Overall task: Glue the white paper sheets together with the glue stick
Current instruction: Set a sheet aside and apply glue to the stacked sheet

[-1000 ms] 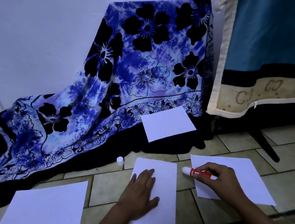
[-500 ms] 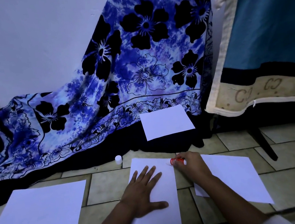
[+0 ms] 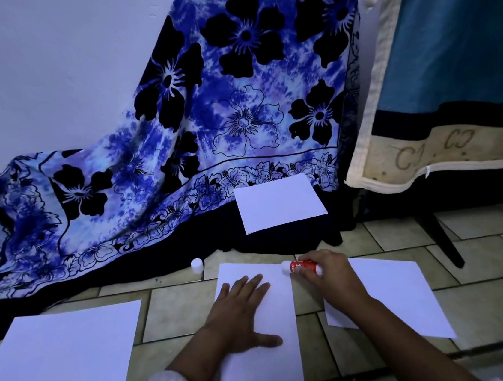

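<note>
1. On my feed's far left, the left sheet [image 3: 60, 362] lies flat on the tiled floor [image 3: 176, 308], well apart from both hands. I take it for stock waiting its turn, parked clear of the glue.
2. The small white cap [image 3: 196, 265] stands on the floor at the hem of the floral cloth [image 3: 233, 98], near the far left corner of the middle sheet [image 3: 274, 372]. It is off the stick, and I judge it was set near for recapping.
3. The left hand [image 3: 239, 317] rests palm down on the middle sheet, fingers straight and spread, thumb out to the right. It grasps nothing. I read it as a weight, pinning the paper so the stick cannot drag or wrinkle it.
4. Beyond, the far sheet [image 3: 280, 202] lies on the cloth's dark border, untouched and well apart from the work.
5. The glue stick [image 3: 301, 268] is in the right hand [image 3: 329, 275], whose fingers curl round the red barrel. The stick lies nearly level, its white tip pointing left at the middle sheet's far right corner. I cannot tell whether the tip touches the paper. My guess is that a stripe of glue is meant to run along this edge, the one nearest the next sheet.
6. The right sheet [image 3: 396, 293] lies flat, partly under the right forearm, just beside the middle sheet with a strip of tile between them. That looks deliberate: it is the likely mate, near enough to slide over once glue is down.
</note>
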